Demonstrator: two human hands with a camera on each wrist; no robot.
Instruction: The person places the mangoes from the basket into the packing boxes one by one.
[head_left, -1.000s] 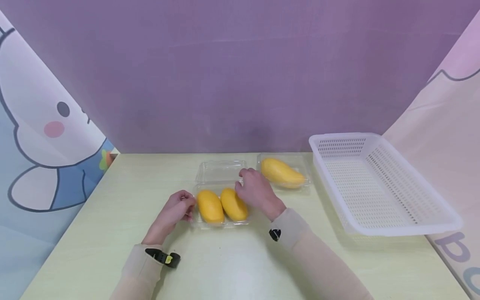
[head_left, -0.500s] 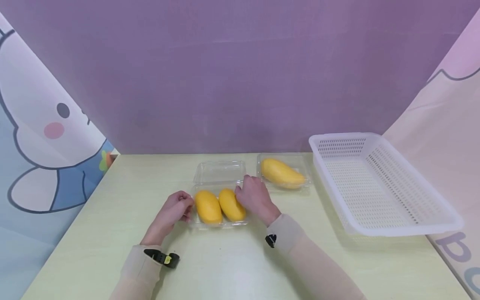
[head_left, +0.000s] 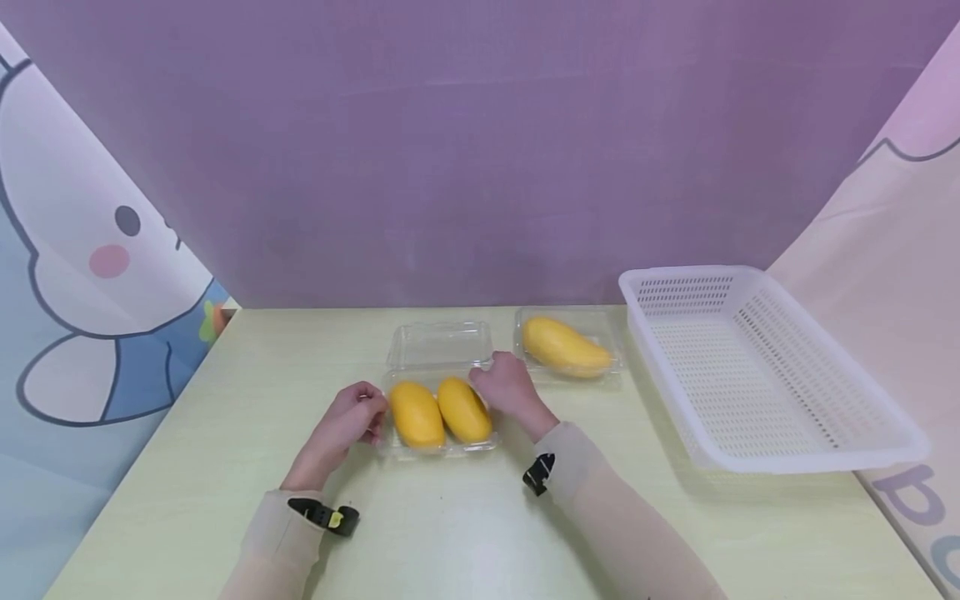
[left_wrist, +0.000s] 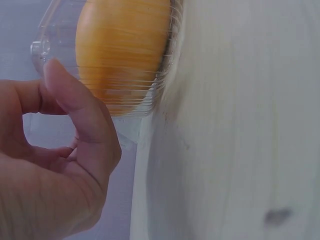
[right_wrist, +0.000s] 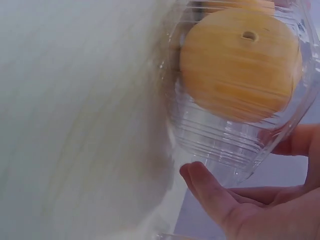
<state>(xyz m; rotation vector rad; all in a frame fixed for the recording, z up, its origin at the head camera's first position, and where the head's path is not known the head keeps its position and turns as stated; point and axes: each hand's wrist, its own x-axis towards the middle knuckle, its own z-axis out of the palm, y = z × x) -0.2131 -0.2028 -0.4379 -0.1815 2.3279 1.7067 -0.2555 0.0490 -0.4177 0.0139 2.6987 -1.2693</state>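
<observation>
A clear plastic clamshell box (head_left: pixel 476 446) lies on the table, its lid (head_left: pixel 441 343) folded open toward the back. Two yellow mangoes (head_left: pixel 417 415) sit side by side inside it. At the left wall, my left hand (head_left: pixel 352 418) pinches the box's edge between thumb and curled fingers; the left wrist view shows the thumb (left_wrist: pixel 65 85) at the rim. My right hand (head_left: pixel 512 385) grips the right side near the hinge. In the right wrist view, one finger reaches behind the ribbed wall (right_wrist: pixel 220 145) while other fingertips (right_wrist: pixel 195 172) stay outside and below.
Behind the right hand stands another clear box (head_left: pixel 603 321) with one mango (head_left: pixel 564 346) in it. A white perforated basket (head_left: pixel 678 417) takes up the table's right side. A purple backdrop (head_left: pixel 480 167) rises at the table's rear edge.
The right hand has come down and nearer along the box's right side from the lid corner. The box with its mangoes has shifted slightly left. The left hand has barely moved.
</observation>
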